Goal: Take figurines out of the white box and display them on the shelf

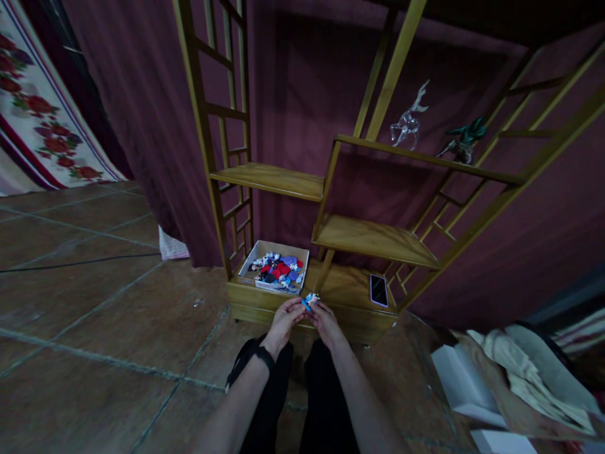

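A small blue-and-white figurine (311,301) is held between both hands, in front of the shelf's lower edge. My left hand (286,318), with a dark band on its wrist, pinches the figurine's left side. From the right, my right hand (325,318) grips it with closed fingers. Just beyond my left hand, an open cardboard box (249,261) stands on the bottom shelf. Inside lie several small figurines and round pieces in red, purple, blue and black. The held figurine's finer details are too small to make out.
The wooden display shelf (274,181) rises ahead. A phone (379,290) lies on its bottom board. A clear deer figurine (407,123) and a green-and-dark ornament (466,140) stand higher up. White boxes (466,381) and cloth (515,366) lie at right; a cable (85,260) crosses the floor.
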Demonstrator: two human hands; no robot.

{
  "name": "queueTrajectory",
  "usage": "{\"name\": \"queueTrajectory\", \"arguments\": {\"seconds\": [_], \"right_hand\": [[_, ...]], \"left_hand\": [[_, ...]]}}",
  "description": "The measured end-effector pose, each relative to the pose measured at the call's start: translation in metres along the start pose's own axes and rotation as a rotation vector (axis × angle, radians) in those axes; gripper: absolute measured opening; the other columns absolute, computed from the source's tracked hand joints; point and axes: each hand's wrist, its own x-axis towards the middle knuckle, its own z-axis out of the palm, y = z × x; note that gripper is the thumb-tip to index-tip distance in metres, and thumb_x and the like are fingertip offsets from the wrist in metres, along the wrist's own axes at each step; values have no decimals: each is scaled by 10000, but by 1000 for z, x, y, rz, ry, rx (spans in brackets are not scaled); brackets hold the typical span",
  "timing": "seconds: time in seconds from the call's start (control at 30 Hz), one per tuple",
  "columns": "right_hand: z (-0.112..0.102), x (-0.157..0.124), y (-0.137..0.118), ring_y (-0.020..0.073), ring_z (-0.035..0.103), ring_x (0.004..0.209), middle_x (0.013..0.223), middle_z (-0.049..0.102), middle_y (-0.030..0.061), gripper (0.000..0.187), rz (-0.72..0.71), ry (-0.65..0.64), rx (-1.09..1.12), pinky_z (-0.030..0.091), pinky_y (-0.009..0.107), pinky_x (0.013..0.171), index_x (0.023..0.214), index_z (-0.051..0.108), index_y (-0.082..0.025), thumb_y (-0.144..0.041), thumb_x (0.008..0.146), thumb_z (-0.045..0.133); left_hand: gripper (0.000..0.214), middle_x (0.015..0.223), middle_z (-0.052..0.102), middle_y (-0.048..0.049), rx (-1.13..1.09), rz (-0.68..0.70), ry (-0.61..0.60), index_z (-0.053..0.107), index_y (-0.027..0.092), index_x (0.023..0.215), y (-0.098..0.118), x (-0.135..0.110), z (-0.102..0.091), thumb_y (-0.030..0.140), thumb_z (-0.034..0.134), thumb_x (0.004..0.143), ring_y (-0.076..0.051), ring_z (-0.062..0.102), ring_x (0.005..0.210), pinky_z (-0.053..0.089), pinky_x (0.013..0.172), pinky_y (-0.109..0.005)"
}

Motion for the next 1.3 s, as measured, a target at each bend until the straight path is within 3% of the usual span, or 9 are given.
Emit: {"name": "queueTrajectory", "arguments": {"seconds": [0.2, 0.5, 0.7, 0.87, 1.03, 1.3], "right_hand": [[-5, 0, -4, 123, 638, 701, 843, 703, 19, 340, 51, -24, -53, 484, 232, 644, 876, 672, -203, -390, 607, 762], [-11, 0, -8, 92, 546, 538, 667, 648, 20, 338, 178, -117, -126, 425, 204, 516, 812, 663, -142, -450, 674, 684], [-13, 1, -6, 114, 604, 628, 748, 679, 20, 329, 120, -42, -118, 459, 229, 608, 836, 656, -180, -391, 602, 751], [-10, -4, -8, 139, 629, 707, 814, 694, 41, 325, 83, -68, -127, 471, 260, 689, 802, 651, -177, -373, 571, 768], [-8, -6, -9, 151, 628, 730, 843, 690, 39, 350, 20, -86, -177, 466, 266, 694, 840, 645, -187, -377, 571, 760], [-11, -4, -5, 168, 602, 722, 824, 662, 16, 438, -104, 16, -281, 463, 284, 662, 883, 624, -188, -391, 523, 770]], "left_hand": [[499, 712, 652, -13, 180, 131, -11, 638, 143, 985, -2, -2, 6, 234, 803, 524, -105, 581, 639, 449, 639, -221], [335, 521, 576, 12, 322, 185, -29, 667, 123, 808, -6, 1, 8, 336, 759, 567, -91, 487, 489, 369, 519, -215], [396, 604, 606, 10, 276, 169, -49, 663, 135, 910, -8, 4, 5, 269, 754, 549, -87, 501, 528, 367, 534, -210], [393, 635, 624, -4, 265, 151, -49, 649, 137, 934, -11, 6, 2, 250, 731, 567, -99, 534, 564, 381, 547, -210], [388, 667, 641, -21, 243, 114, -51, 638, 132, 961, -11, 6, 2, 220, 698, 588, -104, 553, 583, 395, 553, -208], [498, 866, 690, -70, 235, -13, -98, 628, 164, 1059, 1, -3, 5, 196, 709, 568, -145, 626, 699, 451, 641, -241]]}}
